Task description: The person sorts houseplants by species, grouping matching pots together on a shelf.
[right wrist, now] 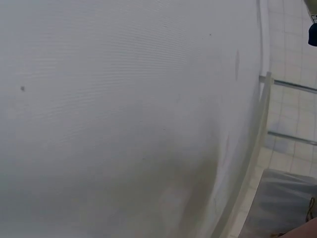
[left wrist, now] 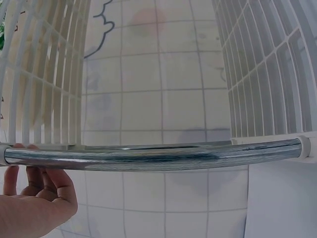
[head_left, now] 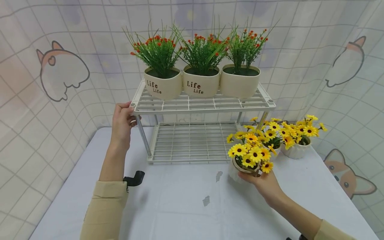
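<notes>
My left hand (head_left: 121,125) grips the front left corner of a white two-tier wire shelf (head_left: 202,109). In the left wrist view its curled fingers (left wrist: 62,186) are at the top end of the shelf's metal post (left wrist: 158,158). My right hand (head_left: 268,188) holds a small white pot of yellow flowers (head_left: 247,153) at its rim, in front of the shelf's right end. Part of that pot (right wrist: 282,203) shows at the lower right of the right wrist view, with most of the hand out of frame.
Three cream planters (head_left: 201,83) with red-flowered plants stand in a row on the top tier. Two more pots of yellow flowers (head_left: 295,151) sit on the white-covered table (head_left: 180,213) right of the shelf. The lower tier (head_left: 192,143) lies near the tabletop. A patterned curtain (head_left: 99,83) surrounds the table.
</notes>
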Demonstrator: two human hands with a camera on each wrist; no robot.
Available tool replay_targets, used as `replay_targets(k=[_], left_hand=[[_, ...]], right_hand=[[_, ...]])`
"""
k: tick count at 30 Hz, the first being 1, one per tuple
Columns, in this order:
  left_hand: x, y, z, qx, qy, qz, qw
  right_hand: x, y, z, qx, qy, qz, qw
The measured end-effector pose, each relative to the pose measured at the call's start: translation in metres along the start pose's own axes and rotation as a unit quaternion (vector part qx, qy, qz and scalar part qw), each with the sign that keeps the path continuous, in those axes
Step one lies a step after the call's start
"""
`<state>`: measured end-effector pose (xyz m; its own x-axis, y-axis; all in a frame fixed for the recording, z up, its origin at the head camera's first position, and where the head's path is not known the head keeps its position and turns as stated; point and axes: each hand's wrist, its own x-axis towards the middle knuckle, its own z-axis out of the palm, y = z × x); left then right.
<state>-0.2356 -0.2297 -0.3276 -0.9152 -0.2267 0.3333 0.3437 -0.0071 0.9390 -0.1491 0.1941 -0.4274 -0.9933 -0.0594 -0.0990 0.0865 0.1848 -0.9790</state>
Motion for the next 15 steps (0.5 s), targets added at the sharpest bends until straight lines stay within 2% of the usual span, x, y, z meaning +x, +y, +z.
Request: replay_targets(k=[6,15], left_hand=[[0.000,0.001,0.000,0.001,0.001,0.009,1.0000],[0.001,0.001,0.000,-0.006,-0.001,0.000,1.0000]], right_hand=[[0.020,-0.006,0.019,0.001,-0.011,-0.027,1.000],[0.055,-0.003,0.041,0.005,0.007,-0.012,1.000]])
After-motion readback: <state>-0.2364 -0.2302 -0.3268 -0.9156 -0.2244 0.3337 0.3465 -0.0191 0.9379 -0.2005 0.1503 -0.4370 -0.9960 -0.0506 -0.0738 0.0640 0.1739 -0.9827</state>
